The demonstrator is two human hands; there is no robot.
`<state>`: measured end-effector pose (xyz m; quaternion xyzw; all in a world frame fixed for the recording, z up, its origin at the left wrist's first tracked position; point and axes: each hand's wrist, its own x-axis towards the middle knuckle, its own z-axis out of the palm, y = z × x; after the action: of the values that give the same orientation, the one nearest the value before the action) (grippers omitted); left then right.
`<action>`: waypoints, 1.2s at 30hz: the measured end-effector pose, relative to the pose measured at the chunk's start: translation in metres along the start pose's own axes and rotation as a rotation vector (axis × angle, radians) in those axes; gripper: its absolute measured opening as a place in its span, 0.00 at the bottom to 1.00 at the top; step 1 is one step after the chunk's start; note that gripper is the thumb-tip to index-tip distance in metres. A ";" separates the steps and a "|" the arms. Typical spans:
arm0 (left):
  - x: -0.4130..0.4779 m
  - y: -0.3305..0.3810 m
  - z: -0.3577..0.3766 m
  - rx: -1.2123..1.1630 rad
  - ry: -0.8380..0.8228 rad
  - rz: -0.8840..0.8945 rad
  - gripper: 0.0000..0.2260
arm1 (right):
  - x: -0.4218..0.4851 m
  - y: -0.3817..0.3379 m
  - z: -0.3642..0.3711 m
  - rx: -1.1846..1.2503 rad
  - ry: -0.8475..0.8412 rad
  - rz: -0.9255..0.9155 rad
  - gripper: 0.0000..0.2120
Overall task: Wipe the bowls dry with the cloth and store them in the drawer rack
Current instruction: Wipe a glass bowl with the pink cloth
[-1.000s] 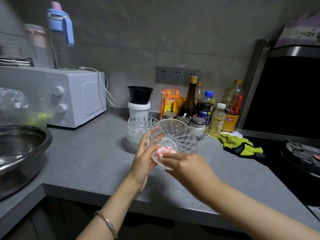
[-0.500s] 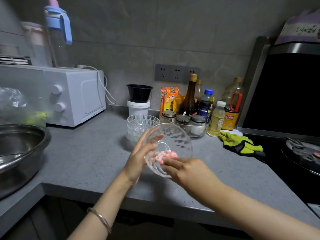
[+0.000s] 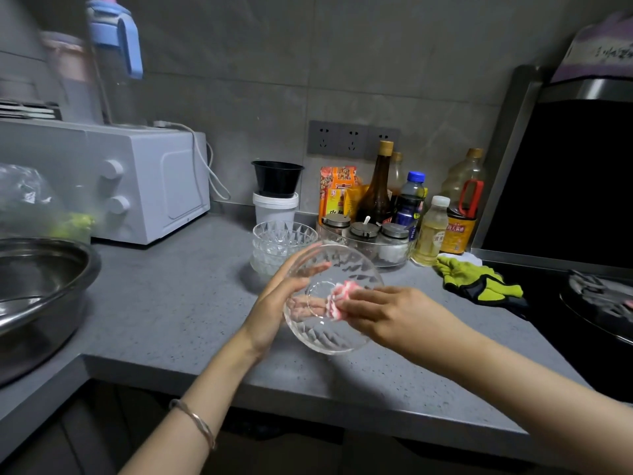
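- At the centre of the frame, above the grey worktop (image 3: 178, 303), a person's left hand (image 3: 277, 303) cups a clear glass bowl (image 3: 329, 337) that is tilted on its side. The fingers are spread and lightly curved round its outer wall.
- Just right of centre, the right hand (image 3: 387, 310) pinches a bunched pink-and-white cloth (image 3: 342, 296) in its fingers and presses it against the bowl's inside, near the base.
- Just above, a stack of matching bowls (image 3: 284, 238) stands on the worktop beside a tray of jars (image 3: 366, 241) and sauce bottles (image 3: 376, 186).
- At left sit a white oven (image 3: 147, 180) and a steel basin (image 3: 37, 286); yellow-green gloves (image 3: 476, 282) lie at right.
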<state>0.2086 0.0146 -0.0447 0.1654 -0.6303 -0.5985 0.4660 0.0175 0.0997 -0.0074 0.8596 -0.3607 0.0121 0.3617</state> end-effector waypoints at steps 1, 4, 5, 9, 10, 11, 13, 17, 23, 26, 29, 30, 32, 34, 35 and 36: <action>0.000 0.000 0.002 -0.022 0.016 0.019 0.25 | 0.002 -0.003 0.003 -0.026 0.032 0.023 0.21; -0.004 -0.008 0.014 -0.107 0.115 0.084 0.27 | 0.015 -0.027 0.012 0.107 0.188 0.216 0.20; -0.006 -0.011 0.019 -0.122 0.144 0.101 0.26 | 0.022 -0.037 0.013 0.182 0.262 0.303 0.16; -0.006 -0.020 0.027 -0.146 0.236 0.091 0.15 | 0.033 -0.061 0.020 0.400 0.318 0.379 0.14; -0.006 -0.018 0.023 -0.123 0.238 0.080 0.14 | 0.026 -0.058 0.019 0.371 0.259 0.305 0.15; -0.006 -0.015 0.016 -0.077 0.219 0.065 0.15 | 0.019 -0.051 0.020 0.298 0.198 0.205 0.15; -0.006 -0.008 0.001 0.048 0.141 0.018 0.18 | 0.003 -0.030 0.015 0.106 0.081 0.030 0.14; -0.004 -0.002 -0.004 0.052 0.060 -0.051 0.22 | 0.001 -0.014 0.008 -0.060 0.081 0.005 0.09; -0.014 -0.013 0.021 -0.082 0.181 0.016 0.24 | 0.025 -0.047 0.013 0.337 0.264 0.379 0.08; -0.015 -0.018 0.031 -0.055 0.221 0.019 0.18 | 0.027 -0.064 0.017 0.608 0.342 0.458 0.12; -0.013 -0.011 0.017 -0.010 0.191 0.000 0.20 | 0.009 -0.052 0.019 0.445 0.177 0.212 0.18; -0.011 -0.008 0.010 0.021 0.159 -0.013 0.20 | 0.002 -0.041 0.016 0.342 0.097 0.115 0.20; -0.009 -0.004 0.000 0.097 0.078 -0.054 0.19 | -0.006 -0.018 0.005 0.184 -0.009 0.020 0.21; -0.008 -0.003 -0.001 0.075 0.049 -0.076 0.19 | -0.005 -0.012 -0.002 0.085 -0.031 0.011 0.18; -0.008 -0.004 0.002 0.034 0.062 -0.073 0.20 | -0.002 -0.015 -0.001 0.044 -0.002 0.011 0.14; -0.009 -0.004 0.006 -0.009 0.078 -0.061 0.21 | 0.001 -0.021 0.001 0.023 0.037 0.030 0.10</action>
<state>0.2075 0.0240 -0.0512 0.2057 -0.6035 -0.6085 0.4725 0.0305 0.1085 -0.0206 0.8577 -0.3668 0.0375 0.3583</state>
